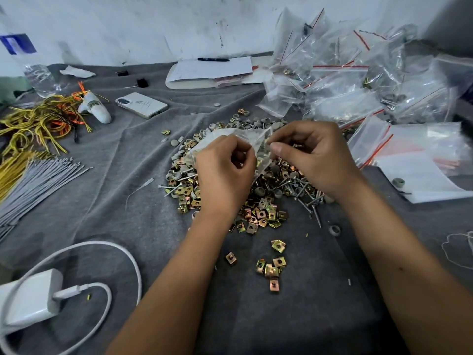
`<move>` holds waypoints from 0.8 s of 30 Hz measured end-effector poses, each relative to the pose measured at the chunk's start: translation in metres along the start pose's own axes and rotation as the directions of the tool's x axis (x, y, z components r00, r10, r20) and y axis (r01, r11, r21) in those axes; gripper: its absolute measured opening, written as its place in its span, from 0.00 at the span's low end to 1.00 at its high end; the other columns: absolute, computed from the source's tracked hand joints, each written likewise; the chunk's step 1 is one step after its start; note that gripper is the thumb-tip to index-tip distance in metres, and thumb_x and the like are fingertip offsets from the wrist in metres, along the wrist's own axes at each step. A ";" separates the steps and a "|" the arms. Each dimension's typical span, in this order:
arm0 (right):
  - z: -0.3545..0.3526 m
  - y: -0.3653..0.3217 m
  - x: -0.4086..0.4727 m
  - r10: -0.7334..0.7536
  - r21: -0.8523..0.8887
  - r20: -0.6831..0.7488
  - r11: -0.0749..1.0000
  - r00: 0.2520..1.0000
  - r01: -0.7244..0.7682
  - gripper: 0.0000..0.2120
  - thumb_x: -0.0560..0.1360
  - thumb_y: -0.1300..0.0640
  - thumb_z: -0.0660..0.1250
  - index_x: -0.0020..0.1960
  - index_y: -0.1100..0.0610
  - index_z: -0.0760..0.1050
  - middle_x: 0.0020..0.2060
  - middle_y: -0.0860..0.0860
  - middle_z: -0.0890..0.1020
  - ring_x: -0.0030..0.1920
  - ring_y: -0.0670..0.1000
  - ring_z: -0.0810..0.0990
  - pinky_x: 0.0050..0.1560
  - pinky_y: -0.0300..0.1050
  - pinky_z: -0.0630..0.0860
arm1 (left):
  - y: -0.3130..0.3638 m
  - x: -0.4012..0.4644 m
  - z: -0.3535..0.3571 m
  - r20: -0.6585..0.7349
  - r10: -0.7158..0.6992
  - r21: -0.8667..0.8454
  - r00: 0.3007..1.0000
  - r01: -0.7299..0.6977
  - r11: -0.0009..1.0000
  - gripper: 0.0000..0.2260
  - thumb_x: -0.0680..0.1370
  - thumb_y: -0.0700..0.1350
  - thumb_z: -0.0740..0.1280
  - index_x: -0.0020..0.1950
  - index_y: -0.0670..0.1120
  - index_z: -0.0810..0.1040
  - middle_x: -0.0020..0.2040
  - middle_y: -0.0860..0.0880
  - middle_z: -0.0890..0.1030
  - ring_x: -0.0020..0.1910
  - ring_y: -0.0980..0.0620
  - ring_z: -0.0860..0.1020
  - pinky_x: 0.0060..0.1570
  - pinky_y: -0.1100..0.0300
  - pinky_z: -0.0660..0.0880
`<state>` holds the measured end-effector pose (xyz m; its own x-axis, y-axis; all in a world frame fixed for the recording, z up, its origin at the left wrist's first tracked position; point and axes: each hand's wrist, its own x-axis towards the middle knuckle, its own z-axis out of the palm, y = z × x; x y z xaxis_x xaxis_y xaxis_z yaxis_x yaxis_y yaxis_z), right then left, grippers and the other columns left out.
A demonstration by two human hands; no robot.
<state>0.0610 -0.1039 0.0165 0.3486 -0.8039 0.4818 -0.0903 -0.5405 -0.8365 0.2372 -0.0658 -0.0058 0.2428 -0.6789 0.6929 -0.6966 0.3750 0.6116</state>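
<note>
While both hands hover above the hardware pile (256, 201), left hand (225, 172) and right hand (312, 155) fingers pinch a clear bag (245, 137).

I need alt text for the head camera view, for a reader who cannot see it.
The left hand and right hand pinch a small clear plastic bag above a pile of clip nuts, screws and grey caps on a grey cloth. More bags lie at the right.

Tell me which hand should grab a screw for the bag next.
Right, probably. The right hand only pinches the clear bag at its edge and hangs right above the screws; the left hand grips the bag's bulk.
</note>
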 end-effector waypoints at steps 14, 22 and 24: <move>-0.017 0.005 0.001 0.051 -0.231 -0.066 0.971 0.996 -0.065 0.04 0.74 0.57 0.78 0.46 0.54 0.84 0.38 0.48 0.86 0.39 0.49 0.85 0.42 0.44 0.83 | -0.001 -0.001 0.002 -0.013 0.007 -0.035 1.000 -0.007 0.999 0.06 0.75 0.36 0.74 0.38 0.42 0.82 0.34 0.51 0.80 0.33 0.53 0.77 0.34 0.57 0.75; -0.035 0.001 0.000 0.352 -0.663 0.271 0.743 0.896 -0.092 0.10 0.65 0.43 0.81 0.45 0.40 0.84 0.51 0.49 0.76 0.59 0.49 0.67 0.61 0.47 0.64 | -0.003 -0.001 0.001 -0.030 -0.017 -0.034 0.999 0.016 0.999 0.06 0.75 0.36 0.74 0.38 0.43 0.82 0.34 0.52 0.80 0.33 0.54 0.78 0.34 0.57 0.76; -0.036 0.000 0.000 0.382 -0.672 0.297 0.735 0.875 -0.093 0.10 0.66 0.45 0.81 0.45 0.38 0.83 0.52 0.48 0.75 0.60 0.50 0.67 0.61 0.47 0.64 | -0.002 -0.001 0.001 -0.030 -0.015 -0.032 0.999 0.014 0.999 0.06 0.75 0.36 0.74 0.38 0.43 0.82 0.34 0.52 0.80 0.33 0.54 0.78 0.34 0.58 0.75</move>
<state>0.0276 -0.1129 0.0258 0.5479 -0.8362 0.0243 -0.7253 -0.4893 -0.4842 0.2380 -0.0664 -0.0082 0.2737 -0.6653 0.6946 -0.6710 0.3853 0.6334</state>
